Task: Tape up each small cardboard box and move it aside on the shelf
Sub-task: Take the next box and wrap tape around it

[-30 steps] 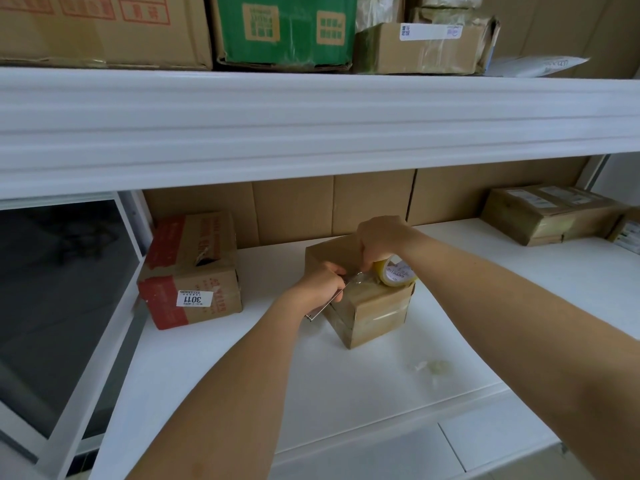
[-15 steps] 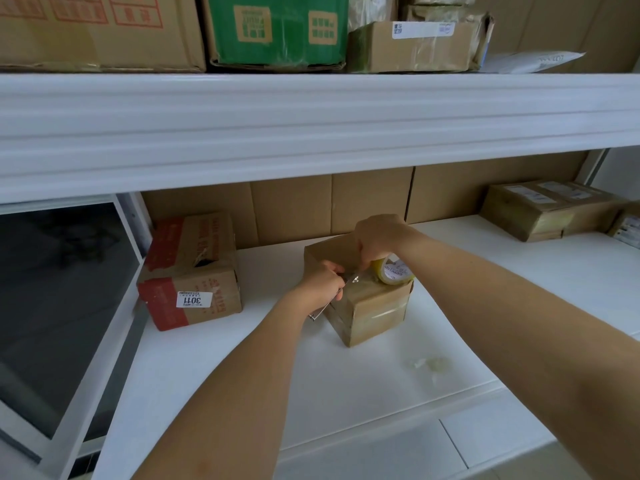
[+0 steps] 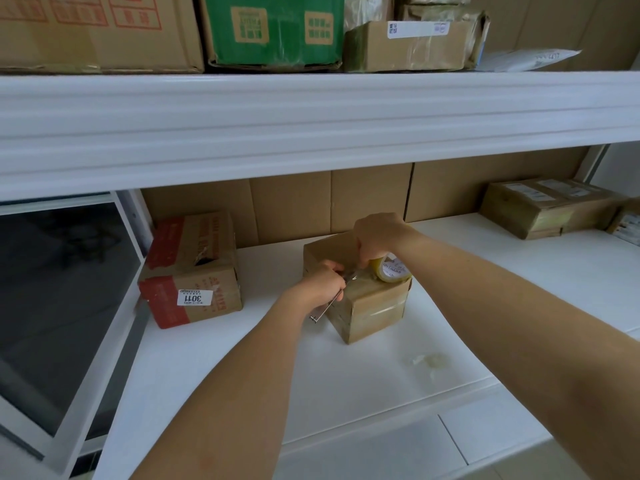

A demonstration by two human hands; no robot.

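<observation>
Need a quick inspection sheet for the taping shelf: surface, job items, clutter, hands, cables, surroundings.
Surface: white shelf.
Job's things: small cardboard box at centre, partly taped; tape roll on its top.
Clutter: crumpled tape scrap near the front edge.
Grippers: left hand grips a thin metal tool at the tape; right hand holds the roll.
Cables: nothing seen.
Surroundings: red-printed box to the left, taped parcels far right, cartons on the upper shelf.
</observation>
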